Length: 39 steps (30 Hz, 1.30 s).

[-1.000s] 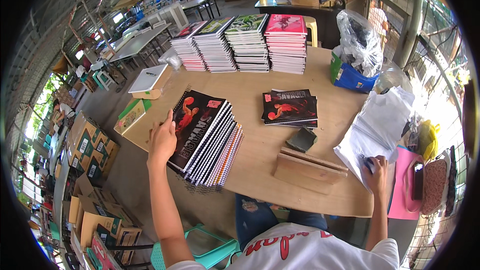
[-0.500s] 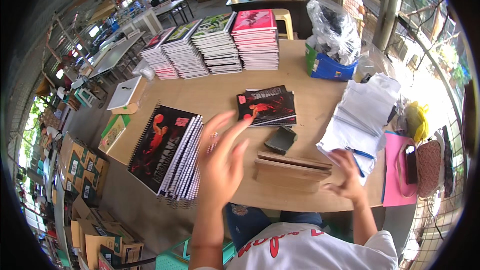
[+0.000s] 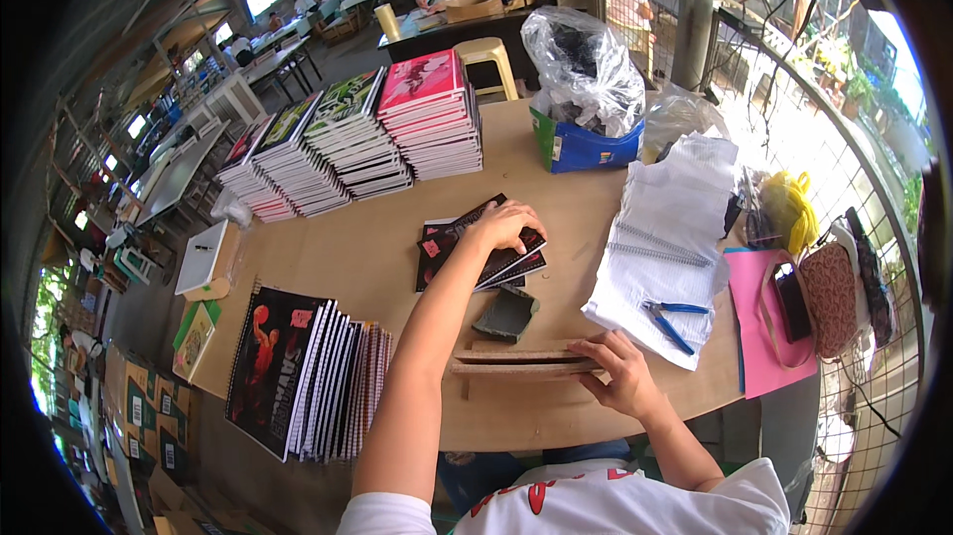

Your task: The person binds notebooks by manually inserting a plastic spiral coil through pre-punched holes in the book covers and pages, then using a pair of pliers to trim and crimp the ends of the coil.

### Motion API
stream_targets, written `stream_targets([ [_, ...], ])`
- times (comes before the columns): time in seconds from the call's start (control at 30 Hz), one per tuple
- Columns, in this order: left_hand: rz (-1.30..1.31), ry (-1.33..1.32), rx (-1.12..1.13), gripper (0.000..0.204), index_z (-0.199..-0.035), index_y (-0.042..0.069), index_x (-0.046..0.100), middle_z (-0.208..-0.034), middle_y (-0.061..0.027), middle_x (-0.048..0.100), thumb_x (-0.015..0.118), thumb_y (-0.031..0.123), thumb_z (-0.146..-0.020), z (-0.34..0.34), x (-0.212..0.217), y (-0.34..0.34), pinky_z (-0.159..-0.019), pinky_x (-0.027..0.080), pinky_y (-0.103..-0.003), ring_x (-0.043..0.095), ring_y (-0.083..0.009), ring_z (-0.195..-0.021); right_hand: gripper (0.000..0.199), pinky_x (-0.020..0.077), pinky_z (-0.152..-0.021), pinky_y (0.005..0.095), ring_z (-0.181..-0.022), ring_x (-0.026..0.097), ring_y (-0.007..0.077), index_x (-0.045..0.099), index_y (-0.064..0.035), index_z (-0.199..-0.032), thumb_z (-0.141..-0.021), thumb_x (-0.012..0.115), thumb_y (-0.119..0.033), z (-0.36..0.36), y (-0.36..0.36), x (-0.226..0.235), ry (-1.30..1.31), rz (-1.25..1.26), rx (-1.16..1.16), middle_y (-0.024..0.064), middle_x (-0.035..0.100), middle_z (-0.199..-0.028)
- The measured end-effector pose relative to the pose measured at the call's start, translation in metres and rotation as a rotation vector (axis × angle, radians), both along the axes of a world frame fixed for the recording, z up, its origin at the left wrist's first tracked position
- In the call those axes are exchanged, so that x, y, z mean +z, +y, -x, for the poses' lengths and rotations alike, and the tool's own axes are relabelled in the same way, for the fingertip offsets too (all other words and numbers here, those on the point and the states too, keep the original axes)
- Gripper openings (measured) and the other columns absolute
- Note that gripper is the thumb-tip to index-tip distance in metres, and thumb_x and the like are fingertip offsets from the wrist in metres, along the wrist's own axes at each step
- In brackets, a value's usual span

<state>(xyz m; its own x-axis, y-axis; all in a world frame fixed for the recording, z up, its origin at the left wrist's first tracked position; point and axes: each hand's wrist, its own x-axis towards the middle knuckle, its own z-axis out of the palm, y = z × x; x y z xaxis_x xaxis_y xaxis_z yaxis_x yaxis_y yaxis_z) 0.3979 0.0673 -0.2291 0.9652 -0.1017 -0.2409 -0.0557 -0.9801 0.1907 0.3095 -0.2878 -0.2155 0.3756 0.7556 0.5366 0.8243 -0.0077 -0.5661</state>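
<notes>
My left hand [image 3: 506, 225] reaches to the small pile of dark-covered notebooks [image 3: 434, 249] in the middle of the table, its fingers curled over the top one, which lies skewed on those below. My right hand [image 3: 617, 371] pinches the right end of a slotted wooden block [image 3: 526, 366] near the front edge. Between the pile and the block sits a dark, squarish chunk [image 3: 506, 314]. To the left, several spiral notebooks [image 3: 273, 361] lean in an overlapping row, the black cover with a red figure facing up.
Tall notebook stacks [image 3: 422, 123] line the far left. A blue box [image 3: 593, 148] stuffed with plastic stands at the back. On the right are white paper [image 3: 660, 227] with loose spiral coils, blue-handled pliers [image 3: 675, 322], a pink folder [image 3: 764, 327] and a patterned pouch [image 3: 826, 287].
My left hand has moved forward from above the table onto the small pile and turned its top notebook. My right hand has come down onto the wooden block. The view has shifted.
</notes>
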Motion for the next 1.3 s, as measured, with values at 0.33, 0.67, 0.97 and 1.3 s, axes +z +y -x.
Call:
stream_targets([
  [0.33, 0.11, -0.705, -0.032, 0.032, -0.089, 0.012, 0.06, -0.075, -0.0032, 0.071, 0.083, 0.007, -0.067, 0.067, 0.107, -0.019, -0.11, 0.039, -0.052, 0.071, -0.0272, -0.078, 0.105, 0.0455, -0.102, 0.0471, -0.118, 0.053, 0.0266, 0.037, -0.0093, -0.153, -0.068, 0.095, -0.03, -0.04, 0.003, -0.006, 0.603, -0.25, -0.123, 0.0128, 0.046, -0.144],
  [0.67, 1.232, -1.472, 0.466, 0.049, -0.104, 0.006, 0.049, -0.103, -0.0089, 0.064, 0.085, -0.007, -0.074, 0.264, 0.126, -0.072, -0.079, 0.055, -0.028, 0.066, -0.0178, -0.092, 0.022, 0.052, -0.08, 0.0283, -0.083, 0.066, 0.0132, 0.071, -0.0002, -0.11, -0.088, 0.075, 0.001, -0.015, 0.063, 0.079, 0.509, -0.319, 0.206, 0.0081, 0.072, -0.09],
  [0.97, 1.359, -1.493, 0.565, 0.053, -0.106, 0.011, 0.048, -0.1, -0.0076, 0.064, 0.091, 0.009, -0.075, 0.287, 0.051, -0.061, -0.082, 0.051, -0.025, 0.062, -0.0127, -0.091, 0.006, 0.0527, -0.062, 0.0333, -0.066, 0.069, 0.0283, 0.068, 0.0006, -0.09, -0.085, 0.068, 0.005, 0.012, 0.067, 0.067, 0.265, -0.192, 0.118, 0.0147, 0.067, -0.078],
  [1.3, 1.541, -1.352, 0.488, 0.051, -0.106, 0.01, 0.049, -0.097, -0.0033, 0.057, 0.085, -0.007, -0.074, 0.274, 0.051, -0.097, -0.087, 0.052, -0.031, 0.064, -0.0175, -0.094, 0.017, 0.0523, -0.069, 0.0281, -0.074, 0.069, 0.0199, 0.075, 0.0, -0.095, -0.081, 0.071, 0.009, 0.016, 0.017, 0.077, 0.29, -0.161, 0.014, 0.0107, 0.073, -0.084],
])
